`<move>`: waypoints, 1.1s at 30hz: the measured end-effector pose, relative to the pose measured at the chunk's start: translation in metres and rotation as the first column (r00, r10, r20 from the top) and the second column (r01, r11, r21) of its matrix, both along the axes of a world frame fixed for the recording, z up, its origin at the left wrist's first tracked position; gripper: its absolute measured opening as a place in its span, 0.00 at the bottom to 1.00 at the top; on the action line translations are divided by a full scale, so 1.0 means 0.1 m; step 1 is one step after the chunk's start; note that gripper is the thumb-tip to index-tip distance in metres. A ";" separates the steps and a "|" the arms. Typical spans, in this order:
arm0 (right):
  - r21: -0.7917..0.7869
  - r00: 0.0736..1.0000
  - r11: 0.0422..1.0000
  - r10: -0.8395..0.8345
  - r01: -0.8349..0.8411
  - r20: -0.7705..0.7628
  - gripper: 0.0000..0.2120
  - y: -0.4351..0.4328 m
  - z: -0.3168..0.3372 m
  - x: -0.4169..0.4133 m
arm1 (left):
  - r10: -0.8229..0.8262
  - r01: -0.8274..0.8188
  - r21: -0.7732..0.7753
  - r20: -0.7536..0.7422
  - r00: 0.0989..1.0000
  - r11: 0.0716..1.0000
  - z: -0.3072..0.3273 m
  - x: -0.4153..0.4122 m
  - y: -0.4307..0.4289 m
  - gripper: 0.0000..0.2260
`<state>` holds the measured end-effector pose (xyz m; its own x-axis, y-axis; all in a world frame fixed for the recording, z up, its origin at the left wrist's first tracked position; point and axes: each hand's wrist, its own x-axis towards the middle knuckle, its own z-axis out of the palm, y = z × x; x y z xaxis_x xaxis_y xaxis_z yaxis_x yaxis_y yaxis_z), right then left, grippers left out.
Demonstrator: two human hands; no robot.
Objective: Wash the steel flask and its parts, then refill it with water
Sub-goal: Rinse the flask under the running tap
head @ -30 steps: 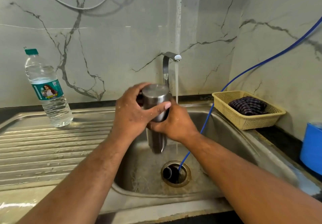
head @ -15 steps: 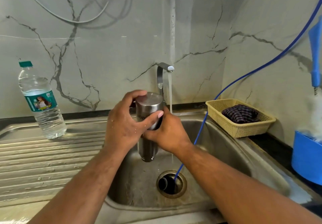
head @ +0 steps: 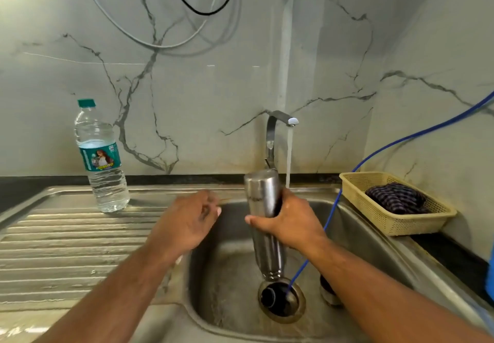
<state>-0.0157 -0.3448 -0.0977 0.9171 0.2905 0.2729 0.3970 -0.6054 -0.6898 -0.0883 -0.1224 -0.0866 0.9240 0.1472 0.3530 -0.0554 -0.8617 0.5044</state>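
Observation:
I hold the steel flask (head: 268, 257) upside down over the sink basin (head: 227, 276), its mouth pointing at the drain (head: 281, 300). My right hand (head: 292, 222) grips its middle from the right. Off to the left of the flask, my left hand (head: 187, 222) hovers above the basin's edge with loosely curled fingers and nothing in it. Water runs from the tap (head: 279, 119) just behind the flask. A dark round object (head: 329, 290) lies in the basin, mostly hidden by my right forearm.
A blue hose (head: 401, 141) comes from the right wall down into the drain. A plastic water bottle (head: 103, 161) stands on the ribbed drainboard (head: 66, 249). A yellow basket (head: 387, 221) holding a checked cloth (head: 395, 199) sits right of the sink. A blue container (head: 490, 276) shows at the right edge.
My left hand has let go of the flask's upper end and moved left. The right hand still holds the flask over the drain.

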 end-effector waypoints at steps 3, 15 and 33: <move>0.116 0.997 0.993 -0.021 0.012 0.070 0.36 0.10 0.19 -0.06 | -0.011 0.025 0.073 -0.191 0.982 0.997 -0.19 0.02 0.15 0.17; 0.164 0.988 0.974 0.148 -0.154 0.048 0.36 1.43 1.14 0.60 | -0.016 0.086 0.205 -0.320 0.947 0.975 -0.35 0.21 0.18 0.21; 0.199 0.972 0.956 0.231 -0.216 -0.052 0.35 2.66 0.89 0.81 | -0.108 0.243 0.324 -0.384 0.917 0.914 -0.48 0.34 0.24 0.23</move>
